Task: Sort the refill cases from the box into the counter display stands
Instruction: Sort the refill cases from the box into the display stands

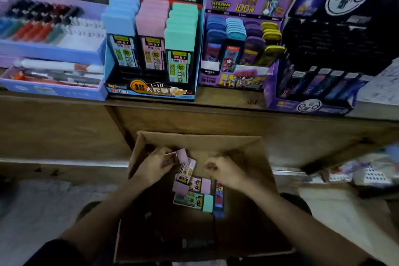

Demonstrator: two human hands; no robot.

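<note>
An open cardboard box [194, 142] sits low in front of the counter. Inside lie pink refill cases [200, 185], a green one [194, 200] and a narrow dark printed case [219, 197]. My left hand [154, 165] is in the box and grips a pink refill case [182, 155] at its near end. My right hand [224, 170] hovers over the box with fingers curled, holding nothing visible. On the counter stands a blue display stand [151, 90] with rows of blue, pink and green cases, and a purple display stand [237, 80] with blue, purple and yellow cases.
A lilac tray of pens [51, 49] stands at the counter's left. A dark display of cases [323, 93] stands at the right. The wooden counter front [64, 127] rises behind the box. Papers and packets [356, 175] lie at the right.
</note>
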